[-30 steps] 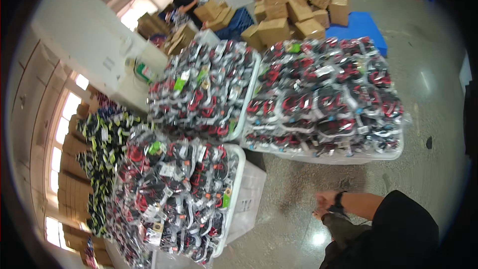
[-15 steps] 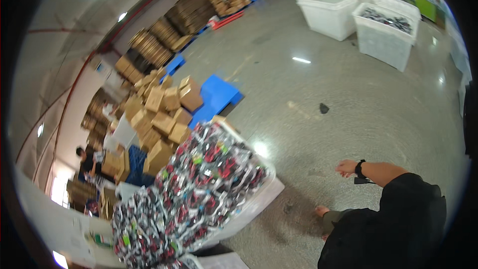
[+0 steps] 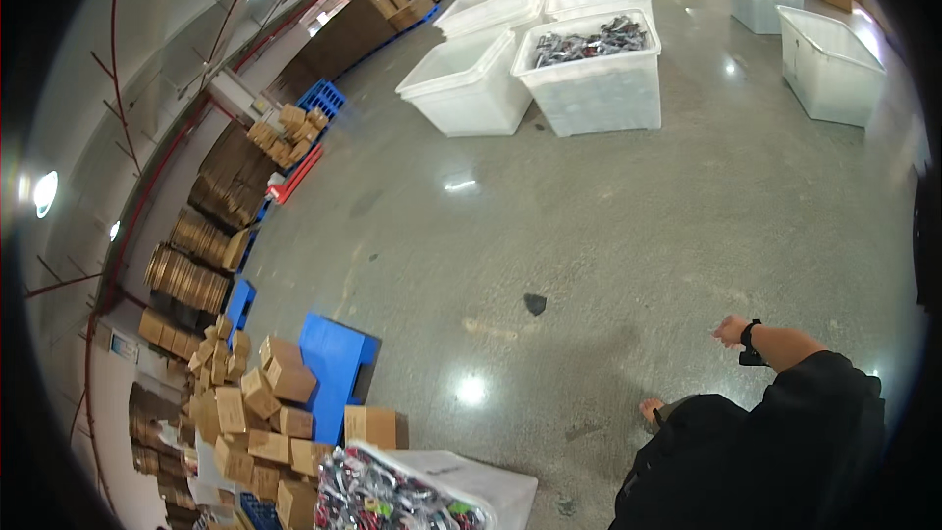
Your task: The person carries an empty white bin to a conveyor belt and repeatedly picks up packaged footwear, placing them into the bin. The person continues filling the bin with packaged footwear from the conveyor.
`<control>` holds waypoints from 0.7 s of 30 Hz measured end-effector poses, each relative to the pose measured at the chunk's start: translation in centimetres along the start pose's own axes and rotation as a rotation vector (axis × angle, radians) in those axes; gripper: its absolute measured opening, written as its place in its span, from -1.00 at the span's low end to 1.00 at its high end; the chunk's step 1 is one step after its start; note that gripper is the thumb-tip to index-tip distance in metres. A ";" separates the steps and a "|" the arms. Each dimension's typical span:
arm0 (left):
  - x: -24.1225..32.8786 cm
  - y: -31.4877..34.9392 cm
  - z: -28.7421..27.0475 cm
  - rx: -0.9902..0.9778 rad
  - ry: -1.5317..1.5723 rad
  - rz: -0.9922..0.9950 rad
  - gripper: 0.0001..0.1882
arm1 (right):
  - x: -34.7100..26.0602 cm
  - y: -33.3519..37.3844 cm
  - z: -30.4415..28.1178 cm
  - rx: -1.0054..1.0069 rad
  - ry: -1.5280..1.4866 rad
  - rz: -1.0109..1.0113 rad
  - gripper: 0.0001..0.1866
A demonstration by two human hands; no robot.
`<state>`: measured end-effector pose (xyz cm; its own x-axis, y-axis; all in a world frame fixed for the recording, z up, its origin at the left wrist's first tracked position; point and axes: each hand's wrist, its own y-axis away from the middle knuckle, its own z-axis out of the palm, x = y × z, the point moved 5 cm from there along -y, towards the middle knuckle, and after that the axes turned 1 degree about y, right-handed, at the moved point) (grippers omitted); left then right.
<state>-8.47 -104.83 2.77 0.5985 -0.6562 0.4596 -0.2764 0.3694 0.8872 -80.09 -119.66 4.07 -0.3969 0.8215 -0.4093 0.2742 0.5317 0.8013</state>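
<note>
One hand in shot, the R hand (image 3: 728, 331), fingers loosely curled, pointing left; too small to tell if there's anything in it. Black wristband (image 3: 754, 338) just behind, then a black sleeve (image 3: 822, 402). L hand's out of frame, so can't tell how it's set. Down-left of the R hand, & near, there's a foot (image 3: 651, 409) on the grey floor (image 3: 628, 226).

Closest loose thing: a dark scrap (image 3: 535, 304), flat on the floor, left of the hand & well apart, sitting btwn hand & blue pallet (image 3: 329, 353). Big obstacle low left of the hand: a white bin (image 3: 496, 484) heaped w/ plastic-wrapped goods (image 3: 378, 503), red, black & grey w/ green bits, cut off at the lower edge. A lone carton (image 3: 371, 427) fills the gap btwn bin & pallet; can't tell if they touch.

Far left of the hand, a heap of brown cartons (image 3: 233, 410), tumbled at all angles, blocks that side, w/ cardboard stacks (image 3: 186, 275) beyond & a low red truck (image 3: 297, 175) further on. Ahead & up-left of the hand, well off: a white tub (image 3: 599, 98) w/ dark & grey pieces (image 3: 594, 42), another tub (image 3: 461, 98) snug beside it, both screening what's behind. Up-right, a pale tub (image 3: 829, 79) stands apart.
</note>
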 end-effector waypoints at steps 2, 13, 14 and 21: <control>2.9 -1.4 4.8 -0.025 -0.021 0.003 -0.41 | -3.7 -1.0 -3.4 0.029 -0.046 0.025 -0.55; 19.7 -13.1 26.6 -0.109 -0.141 -0.020 -0.41 | -27.3 -9.9 -7.5 0.022 -0.185 -0.358 -0.60; 21.6 -14.4 28.4 -0.115 -0.150 -0.020 -0.41 | -28.5 -10.8 -7.8 0.035 -0.156 -0.363 -0.58; 38.0 -21.1 41.2 -0.151 -0.195 0.021 -0.42 | -28.1 -16.9 -11.9 0.231 -0.108 0.042 -0.59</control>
<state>-10.85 -164.65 3.12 0.4334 -0.7562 0.4902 -0.1628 0.4694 0.8679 -83.99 -154.14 7.21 -0.2885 0.8545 -0.4320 0.4863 0.5194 0.7026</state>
